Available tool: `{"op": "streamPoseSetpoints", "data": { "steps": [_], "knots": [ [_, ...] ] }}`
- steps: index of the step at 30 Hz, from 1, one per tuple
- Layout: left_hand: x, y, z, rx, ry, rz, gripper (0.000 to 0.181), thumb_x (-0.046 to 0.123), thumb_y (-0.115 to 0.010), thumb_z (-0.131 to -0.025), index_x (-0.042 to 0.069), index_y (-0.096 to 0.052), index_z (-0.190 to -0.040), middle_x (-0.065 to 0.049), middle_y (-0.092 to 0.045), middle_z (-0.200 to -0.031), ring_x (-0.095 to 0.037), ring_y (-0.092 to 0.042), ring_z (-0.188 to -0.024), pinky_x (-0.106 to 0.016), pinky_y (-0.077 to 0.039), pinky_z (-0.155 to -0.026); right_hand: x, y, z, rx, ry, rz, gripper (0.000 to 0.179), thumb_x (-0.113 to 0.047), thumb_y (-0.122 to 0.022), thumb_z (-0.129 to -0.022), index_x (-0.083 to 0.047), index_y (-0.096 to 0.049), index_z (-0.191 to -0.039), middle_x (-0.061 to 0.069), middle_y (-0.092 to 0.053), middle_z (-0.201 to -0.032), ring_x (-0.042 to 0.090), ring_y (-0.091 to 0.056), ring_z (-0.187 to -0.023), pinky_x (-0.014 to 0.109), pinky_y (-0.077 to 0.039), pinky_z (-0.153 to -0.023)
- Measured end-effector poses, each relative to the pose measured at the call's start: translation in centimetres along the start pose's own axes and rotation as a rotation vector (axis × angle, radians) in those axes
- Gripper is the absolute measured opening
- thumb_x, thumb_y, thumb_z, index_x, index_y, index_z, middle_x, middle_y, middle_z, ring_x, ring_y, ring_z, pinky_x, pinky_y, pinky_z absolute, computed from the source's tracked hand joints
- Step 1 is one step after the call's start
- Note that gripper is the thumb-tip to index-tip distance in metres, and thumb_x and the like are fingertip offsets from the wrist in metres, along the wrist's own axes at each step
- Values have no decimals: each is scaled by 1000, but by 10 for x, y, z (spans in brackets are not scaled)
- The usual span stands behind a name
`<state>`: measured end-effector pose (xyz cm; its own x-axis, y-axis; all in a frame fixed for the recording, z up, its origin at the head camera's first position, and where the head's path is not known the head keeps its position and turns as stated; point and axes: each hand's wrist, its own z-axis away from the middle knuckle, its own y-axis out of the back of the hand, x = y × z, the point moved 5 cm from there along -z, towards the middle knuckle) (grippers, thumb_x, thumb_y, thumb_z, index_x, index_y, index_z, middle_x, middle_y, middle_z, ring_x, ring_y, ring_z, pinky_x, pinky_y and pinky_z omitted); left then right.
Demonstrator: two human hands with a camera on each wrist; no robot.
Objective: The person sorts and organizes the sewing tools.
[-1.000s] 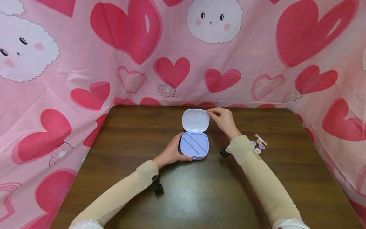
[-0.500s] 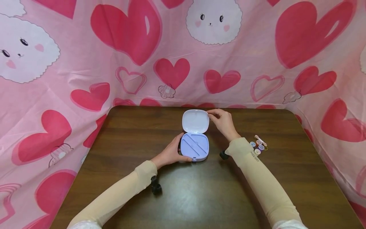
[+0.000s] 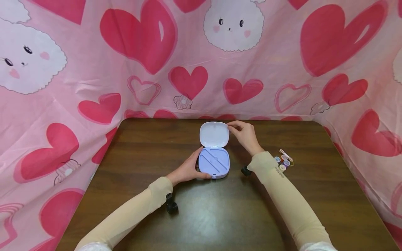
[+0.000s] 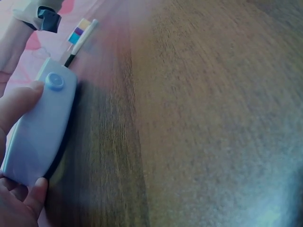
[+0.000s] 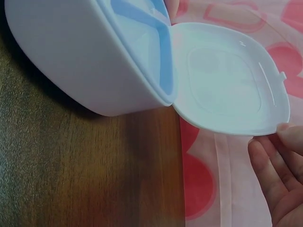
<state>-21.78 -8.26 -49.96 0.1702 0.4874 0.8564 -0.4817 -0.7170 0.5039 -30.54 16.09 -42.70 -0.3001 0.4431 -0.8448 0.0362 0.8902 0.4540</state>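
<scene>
A small lavender case (image 3: 214,162) with diagonal dividers inside stands on the table, its white lid (image 3: 214,135) raised on the hinge at the back. My left hand (image 3: 188,169) grips the case from its left side. In the left wrist view the thumb (image 4: 21,105) lies beside the round button (image 4: 54,81) on the front, with other fingers at the lower edge. My right hand (image 3: 246,135) pinches the lid's right edge between thumb and fingers, also seen in the right wrist view, where the lid's inner face (image 5: 222,78) shows.
Several small thread spools (image 3: 284,162) sit in a cluster on the table to the right, beside the right sleeve, with a thin pale stick-like item (image 3: 286,154) behind them. The brown wooden table (image 3: 150,146) ends at a pink heart-print cloth (image 3: 188,42) at the back.
Both hands keep their hold on the case and lid, with hardly any motion. The whole scene sits slightly lower in the head view.
</scene>
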Motion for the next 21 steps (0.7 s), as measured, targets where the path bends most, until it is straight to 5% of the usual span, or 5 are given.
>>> {"op": "streamPoseSetpoints", "data": {
  "steps": [6,15,21],
  "knots": [
    [0,0,0,11,7,-2,117,29,-94,-79,8,-18,-166,-15,-32,-164,-26,-44,-139,-40,-50,-107,-1,-1,2,-9,-11,4,20,-10,-73,-98,-4,-78,-116,17,-77,-107,43,-73,-93,15,-55,-75],
    [0,-1,0,24,-3,1,118,26,-95,-77,6,-19,-165,-17,-33,-163,-27,-46,-136,-39,-52,-104,1,7,11,-24,-38,56,24,-17,-73,-99,-7,-76,-121,13,-76,-116,30,-70,-101,47,-59,-93],
    [-2,0,0,14,0,6,118,27,-94,-79,6,-17,-166,-17,-31,-165,-27,-44,-139,-41,-50,-106,3,19,20,-20,-13,93,25,-18,-73,-99,-5,-76,-121,14,-77,-114,29,-72,-99,36,-58,-89]
  ]
}}
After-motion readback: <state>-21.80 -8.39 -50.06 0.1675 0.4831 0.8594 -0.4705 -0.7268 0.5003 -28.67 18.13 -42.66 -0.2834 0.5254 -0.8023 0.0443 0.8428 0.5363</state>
